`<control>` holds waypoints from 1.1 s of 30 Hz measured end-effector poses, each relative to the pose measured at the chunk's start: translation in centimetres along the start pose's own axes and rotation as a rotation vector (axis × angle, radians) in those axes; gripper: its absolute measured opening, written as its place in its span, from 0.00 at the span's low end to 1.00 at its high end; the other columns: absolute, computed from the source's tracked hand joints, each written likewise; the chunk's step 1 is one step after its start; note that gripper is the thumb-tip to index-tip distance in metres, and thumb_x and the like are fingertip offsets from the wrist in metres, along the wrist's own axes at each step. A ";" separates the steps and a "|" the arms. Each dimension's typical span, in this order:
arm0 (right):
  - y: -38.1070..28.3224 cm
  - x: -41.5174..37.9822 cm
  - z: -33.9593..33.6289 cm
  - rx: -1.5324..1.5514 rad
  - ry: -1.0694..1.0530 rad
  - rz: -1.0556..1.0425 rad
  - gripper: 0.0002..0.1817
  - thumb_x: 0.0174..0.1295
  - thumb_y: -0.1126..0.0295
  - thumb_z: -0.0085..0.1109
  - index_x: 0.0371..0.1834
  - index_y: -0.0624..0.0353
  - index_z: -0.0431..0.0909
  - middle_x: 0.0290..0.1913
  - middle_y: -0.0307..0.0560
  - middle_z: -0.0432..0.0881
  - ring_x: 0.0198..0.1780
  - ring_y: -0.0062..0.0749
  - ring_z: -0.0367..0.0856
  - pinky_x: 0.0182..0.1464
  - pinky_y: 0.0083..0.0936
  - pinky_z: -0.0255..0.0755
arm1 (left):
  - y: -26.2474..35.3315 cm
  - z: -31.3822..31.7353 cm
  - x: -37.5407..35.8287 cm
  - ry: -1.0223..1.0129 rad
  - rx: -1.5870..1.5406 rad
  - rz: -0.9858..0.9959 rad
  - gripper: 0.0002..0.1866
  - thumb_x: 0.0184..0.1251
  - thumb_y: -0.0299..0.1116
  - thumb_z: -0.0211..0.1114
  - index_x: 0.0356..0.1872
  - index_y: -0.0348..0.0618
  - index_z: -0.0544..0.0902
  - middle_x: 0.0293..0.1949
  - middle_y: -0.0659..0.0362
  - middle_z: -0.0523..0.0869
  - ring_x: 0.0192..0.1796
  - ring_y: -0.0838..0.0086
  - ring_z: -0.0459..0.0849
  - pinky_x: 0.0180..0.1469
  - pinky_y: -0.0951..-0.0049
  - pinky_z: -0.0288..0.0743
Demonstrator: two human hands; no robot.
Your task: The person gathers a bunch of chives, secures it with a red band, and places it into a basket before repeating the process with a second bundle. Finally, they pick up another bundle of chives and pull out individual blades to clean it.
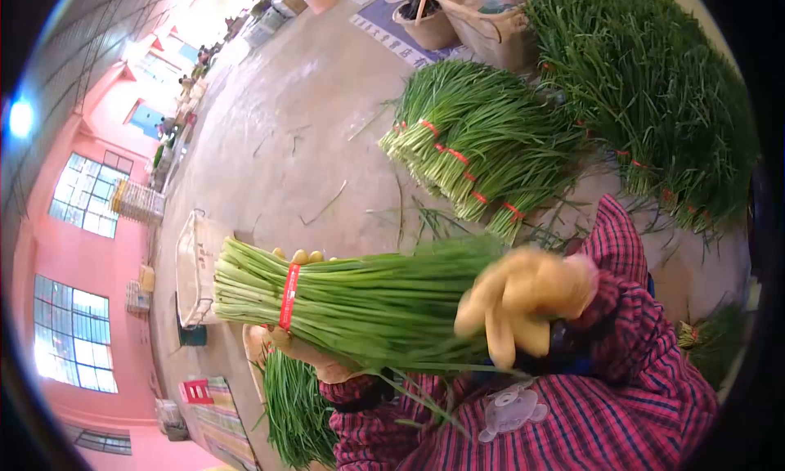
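A long bundle of green stalks [368, 295], bound by a red band [289, 298], lies sideways across the middle. My left hand [307, 350] supports it from below near the band, with yellowish fingertips showing over its far edge. Beside the leafy end is my right hand [527, 299] in a tan glove, blurred by motion, its fingers apart and bent downward with nothing visible in them. Loose leaves hang under the bundle in front of the plaid clothing [572, 414].
Banded green bundles [491, 136] lie on the floor [286, 160], with a larger leafy pile [654, 103] at the right. More greens [298, 405] sit below the held bundle. A white basket [196, 266] stands left; a bucket [427, 25] and bin [491, 29] stand at the top.
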State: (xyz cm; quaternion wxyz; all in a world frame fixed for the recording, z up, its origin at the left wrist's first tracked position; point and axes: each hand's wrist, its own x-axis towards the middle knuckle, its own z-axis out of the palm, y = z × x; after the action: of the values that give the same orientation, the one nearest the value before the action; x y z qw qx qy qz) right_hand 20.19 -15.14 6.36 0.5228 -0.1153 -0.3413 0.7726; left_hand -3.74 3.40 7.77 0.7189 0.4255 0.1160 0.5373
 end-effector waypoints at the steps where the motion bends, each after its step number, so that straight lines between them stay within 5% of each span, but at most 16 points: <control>1: -0.1 0.5 -1.5 -0.030 0.015 -0.231 0.20 0.73 0.69 0.53 0.64 0.68 0.74 0.50 0.51 0.86 0.42 0.29 0.86 0.46 0.21 0.79 | -0.3 -0.6 -0.3 0.016 0.000 -0.002 0.45 0.64 0.62 0.58 0.71 0.32 0.66 0.63 0.45 0.78 0.64 0.56 0.78 0.67 0.50 0.72; 2: 0.6 1.5 -1.8 -0.027 0.021 -0.220 0.20 0.73 0.69 0.53 0.64 0.68 0.74 0.50 0.51 0.86 0.42 0.29 0.86 0.46 0.21 0.79 | -0.8 -1.0 -0.6 -0.045 -0.087 -0.030 0.47 0.61 0.60 0.62 0.73 0.35 0.62 0.62 0.44 0.78 0.63 0.55 0.78 0.67 0.48 0.72; 4: 1.4 4.4 -1.7 -0.539 0.606 -0.467 0.25 0.69 0.65 0.62 0.67 0.62 0.73 0.52 0.48 0.84 0.43 0.28 0.83 0.46 0.20 0.77 | -2.6 -1.1 -0.3 -0.090 -0.189 -0.092 0.52 0.57 0.60 0.67 0.75 0.38 0.57 0.60 0.43 0.79 0.61 0.52 0.80 0.66 0.45 0.74; 5: 1.9 5.4 -1.6 -0.536 0.607 -0.459 0.25 0.69 0.65 0.62 0.67 0.62 0.73 0.52 0.48 0.84 0.43 0.28 0.83 0.46 0.20 0.77 | -3.1 -0.7 -0.5 -0.081 -0.190 -0.094 0.52 0.57 0.60 0.67 0.75 0.38 0.57 0.60 0.43 0.79 0.61 0.52 0.80 0.66 0.45 0.74; 7: 2.8 6.5 -1.3 -1.098 0.522 -0.658 0.27 0.63 0.66 0.69 0.64 0.62 0.74 0.58 0.49 0.80 0.59 0.36 0.78 0.61 0.30 0.72 | -4.6 0.7 -1.4 -0.040 -0.164 -0.127 0.53 0.56 0.60 0.68 0.75 0.36 0.58 0.60 0.42 0.79 0.59 0.51 0.81 0.64 0.46 0.75; 8: 3.1 6.8 -1.1 -1.142 0.487 -0.560 0.29 0.60 0.64 0.71 0.64 0.61 0.74 0.60 0.52 0.79 0.64 0.42 0.74 0.67 0.37 0.68 | -4.9 1.8 -1.7 0.019 -0.146 -0.138 0.51 0.55 0.58 0.68 0.73 0.34 0.61 0.57 0.43 0.81 0.58 0.52 0.81 0.62 0.47 0.77; 12: 3.6 5.8 -3.0 -1.346 0.480 -0.443 0.31 0.56 0.63 0.73 0.62 0.60 0.75 0.56 0.53 0.81 0.58 0.45 0.79 0.62 0.35 0.71 | -4.8 0.2 -1.1 0.046 -0.093 -0.144 0.48 0.55 0.56 0.68 0.70 0.32 0.65 0.55 0.43 0.82 0.58 0.54 0.82 0.62 0.50 0.77; 14: 3.0 5.0 -3.8 -1.326 0.469 -0.253 0.26 0.57 0.67 0.72 0.58 0.62 0.79 0.50 0.52 0.84 0.54 0.39 0.82 0.60 0.33 0.73 | -4.5 -0.7 -0.9 0.003 -0.176 -0.252 0.46 0.57 0.59 0.66 0.68 0.32 0.69 0.55 0.46 0.83 0.55 0.58 0.83 0.58 0.57 0.80; 18: 3.1 1.3 -8.8 -1.255 0.617 0.171 0.16 0.64 0.66 0.65 0.51 0.64 0.83 0.51 0.52 0.86 0.51 0.34 0.84 0.57 0.30 0.75 | -3.3 0.1 -0.7 0.221 -0.078 -0.108 0.37 0.58 0.51 0.64 0.63 0.32 0.74 0.52 0.49 0.84 0.51 0.60 0.85 0.55 0.61 0.80; 20: 2.8 -1.9 -11.6 -1.584 0.727 0.257 0.14 0.65 0.67 0.64 0.51 0.61 0.84 0.51 0.52 0.85 0.53 0.35 0.82 0.59 0.31 0.74 | -3.5 -0.9 -1.2 0.274 -0.018 -0.080 0.33 0.59 0.47 0.64 0.61 0.34 0.76 0.50 0.51 0.85 0.50 0.62 0.85 0.54 0.61 0.80; 21: 2.4 -3.8 -13.4 -1.843 0.770 0.137 0.16 0.65 0.69 0.63 0.55 0.61 0.82 0.57 0.51 0.82 0.61 0.35 0.78 0.65 0.31 0.69 | -3.9 -1.5 -1.3 0.309 0.045 -0.071 0.29 0.61 0.44 0.63 0.60 0.36 0.77 0.49 0.53 0.85 0.49 0.63 0.85 0.54 0.61 0.80; 23: 1.8 -2.7 -13.1 -1.545 1.002 -0.259 0.29 0.62 0.72 0.65 0.68 0.62 0.72 0.68 0.51 0.75 0.68 0.36 0.72 0.71 0.31 0.63 | -5.3 -3.8 -1.6 0.295 0.023 -0.009 0.24 0.64 0.36 0.68 0.59 0.38 0.76 0.49 0.59 0.85 0.53 0.73 0.83 0.55 0.69 0.78; 25: 1.3 3.0 -4.3 -1.113 0.800 -0.312 0.45 0.58 0.68 0.71 0.78 0.64 0.58 0.75 0.51 0.65 0.73 0.36 0.66 0.75 0.32 0.57 | -3.9 -1.9 -1.7 0.157 0.100 -0.073 0.26 0.62 0.33 0.71 0.60 0.39 0.74 0.50 0.59 0.84 0.54 0.74 0.83 0.56 0.70 0.77; 28: 2.7 7.1 0.0 -1.486 0.486 -0.191 0.60 0.50 0.61 0.81 0.81 0.63 0.47 0.78 0.52 0.59 0.76 0.38 0.59 0.76 0.33 0.54 | -3.7 0.5 -2.1 -0.018 0.062 -0.133 0.31 0.59 0.31 0.74 0.63 0.39 0.71 0.55 0.58 0.82 0.56 0.73 0.81 0.60 0.70 0.75; 29: 4.9 7.1 -1.6 -1.199 0.501 -0.194 0.63 0.47 0.64 0.83 0.81 0.62 0.46 0.75 0.50 0.63 0.74 0.37 0.63 0.74 0.34 0.58 | -4.6 0.6 -2.1 -0.095 0.100 -0.098 0.37 0.56 0.30 0.76 0.67 0.39 0.68 0.60 0.56 0.79 0.61 0.72 0.78 0.65 0.68 0.72; 33: 7.3 7.0 -1.8 -0.875 0.591 -0.154 0.61 0.46 0.67 0.83 0.80 0.60 0.47 0.70 0.44 0.69 0.68 0.33 0.71 0.70 0.34 0.65 | -3.3 2.4 -3.0 -0.062 -0.106 0.033 0.44 0.52 0.31 0.78 0.70 0.38 0.64 0.63 0.54 0.77 0.66 0.71 0.74 0.69 0.68 0.66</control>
State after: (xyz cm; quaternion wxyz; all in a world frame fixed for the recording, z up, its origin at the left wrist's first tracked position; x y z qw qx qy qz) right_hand 12.82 -9.77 1.56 0.5549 -0.5100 -0.4773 0.4518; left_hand -1.23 -0.55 5.93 0.7348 0.4052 0.0580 0.5408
